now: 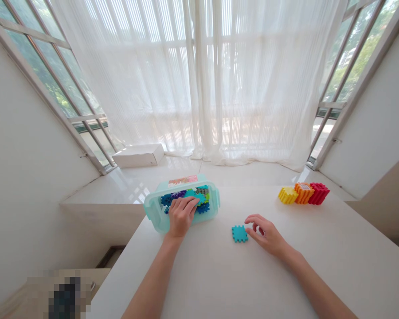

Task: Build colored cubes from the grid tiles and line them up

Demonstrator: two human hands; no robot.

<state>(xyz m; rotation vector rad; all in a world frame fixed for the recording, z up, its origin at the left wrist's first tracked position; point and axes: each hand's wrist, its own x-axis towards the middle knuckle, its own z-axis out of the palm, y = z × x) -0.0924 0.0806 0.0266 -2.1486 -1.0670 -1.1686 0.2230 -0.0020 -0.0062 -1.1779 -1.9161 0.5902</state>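
Note:
My left hand (181,215) reaches into a pale teal plastic box (153,212) full of several coloured interlocking tiles, its fingers closed round a teal tile (194,195) inside. My right hand (266,232) rests on the white table (219,274), fingers loosely spread, its fingertips just right of a flat teal tile (240,233) lying on the table. I cannot tell whether the fingers touch it.
Three assembled tile cubes stand in a row at the far right of the table: yellow (287,195), orange (303,192) and red (318,193). A white carton (138,155) lies on the window ledge beyond. Sheer curtains cover the window.

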